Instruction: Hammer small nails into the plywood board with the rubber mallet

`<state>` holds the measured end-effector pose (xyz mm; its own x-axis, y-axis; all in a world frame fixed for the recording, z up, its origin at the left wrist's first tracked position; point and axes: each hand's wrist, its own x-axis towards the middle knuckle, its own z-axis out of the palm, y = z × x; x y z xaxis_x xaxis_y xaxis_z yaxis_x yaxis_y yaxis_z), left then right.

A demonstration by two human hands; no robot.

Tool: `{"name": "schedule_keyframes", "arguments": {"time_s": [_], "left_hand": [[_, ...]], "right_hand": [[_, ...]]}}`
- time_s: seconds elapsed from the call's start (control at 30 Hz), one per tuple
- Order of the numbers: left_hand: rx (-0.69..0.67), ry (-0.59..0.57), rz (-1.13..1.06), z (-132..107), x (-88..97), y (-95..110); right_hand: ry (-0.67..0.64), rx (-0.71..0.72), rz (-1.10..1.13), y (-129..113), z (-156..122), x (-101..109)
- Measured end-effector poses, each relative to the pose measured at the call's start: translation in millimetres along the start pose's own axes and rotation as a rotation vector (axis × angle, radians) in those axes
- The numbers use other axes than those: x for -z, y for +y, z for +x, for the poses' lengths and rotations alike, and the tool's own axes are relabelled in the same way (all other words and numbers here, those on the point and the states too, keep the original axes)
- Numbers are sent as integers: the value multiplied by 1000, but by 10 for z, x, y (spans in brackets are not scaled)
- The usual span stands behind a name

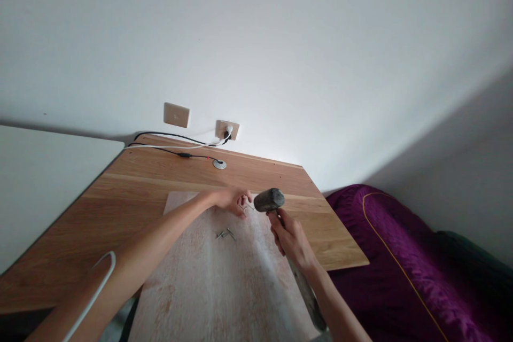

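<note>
My right hand (292,235) is wrapped around a hammer's handle, close below its dark metal head (269,200). The handle (308,296) runs back under my forearm. My left hand (232,201) hovers at the far end of a whitish, worn wooden board (208,283), fingers curled with thumb and forefinger apart. Beside its fingertips are thin nails (250,206), too small to tell exactly how they stand. A small pile of loose nails (225,234) lies on the board between my hands and me.
The board rests on a wooden desk (328,224) against a white wall. Cables (184,155) run along the desk's back to a plug in a wall socket (227,130). A white panel (52,187) stands at left; purple bedding (368,278) lies at right. A white cord (90,299) crosses my left forearm.
</note>
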<state>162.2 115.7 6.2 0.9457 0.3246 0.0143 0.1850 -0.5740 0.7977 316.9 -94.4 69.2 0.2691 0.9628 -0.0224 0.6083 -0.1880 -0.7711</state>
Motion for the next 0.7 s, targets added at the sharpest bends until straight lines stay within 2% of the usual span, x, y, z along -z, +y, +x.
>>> {"name": "schedule_keyframes", "arguments": {"time_s": [0.13,0.23,0.4,0.57,0.7], "left_hand": [[-86,-27,26,-12,7,31],[-52,5,65,-23,7,47],[17,54,72,-40,4,61],[-27,113,9,-37,-12,58],[-70,111,-52,-21,-17,21]], "right_hand": [[-60,11,-83,-88,168,-152],[-71,-47,-107,-73,203,-196],[-36,-100,3,28,53,-97],[-91,-137,-76,209,-114,-85],[-98,-144,-103,212,-140,-87]]}}
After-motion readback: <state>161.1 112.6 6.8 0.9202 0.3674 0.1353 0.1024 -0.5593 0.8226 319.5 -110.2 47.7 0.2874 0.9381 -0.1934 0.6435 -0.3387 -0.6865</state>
